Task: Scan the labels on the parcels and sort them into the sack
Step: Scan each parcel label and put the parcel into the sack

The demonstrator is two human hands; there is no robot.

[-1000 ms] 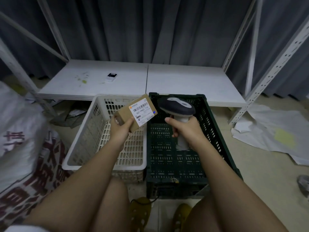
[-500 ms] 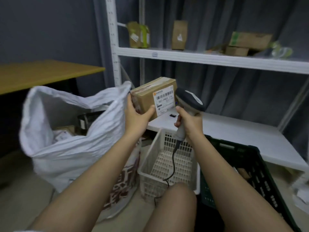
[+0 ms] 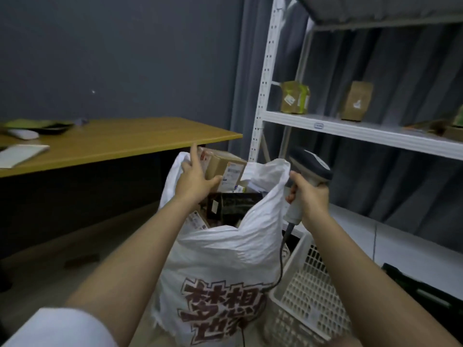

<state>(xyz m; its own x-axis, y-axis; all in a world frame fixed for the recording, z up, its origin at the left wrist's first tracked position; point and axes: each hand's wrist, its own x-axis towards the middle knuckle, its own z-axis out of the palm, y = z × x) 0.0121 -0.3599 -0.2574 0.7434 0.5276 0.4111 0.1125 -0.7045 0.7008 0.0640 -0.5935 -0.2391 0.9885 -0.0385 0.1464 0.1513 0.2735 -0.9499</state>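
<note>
My white sleeve (image 3: 60,329) shows at the bottom left corner, and from there my left forearm reaches up over the sack (image 3: 220,266), a white woven bag with big dark red characters printed on its near side, standing open on the floor in front of me. Just to its right sits the cream plastic basket (image 3: 308,294), touching the sack's side, with the corner of a dark green crate (image 3: 423,291) beyond it at the right edge. My right hand (image 3: 309,196) is curled tight round the handle of the barcode scanner (image 3: 310,171), its dark head pointing up and left beside the sack's raised rim, its cable (image 3: 281,259) trailing down between sack and basket. My left hand (image 3: 196,179) holds the cardboard parcel (image 3: 223,166) over the sack's mouth, thumb under its near edge and palm against its side, index finger sticking straight up; the white label faces right. Below it, inside the sack, lie other parcels, one of them dark. Further off on the left is a wooden desk (image 3: 120,144) with a few pale things I cannot make out. On the right the white metal shelving (image 3: 350,128) carries two small brown packages against the grey curtain
</note>
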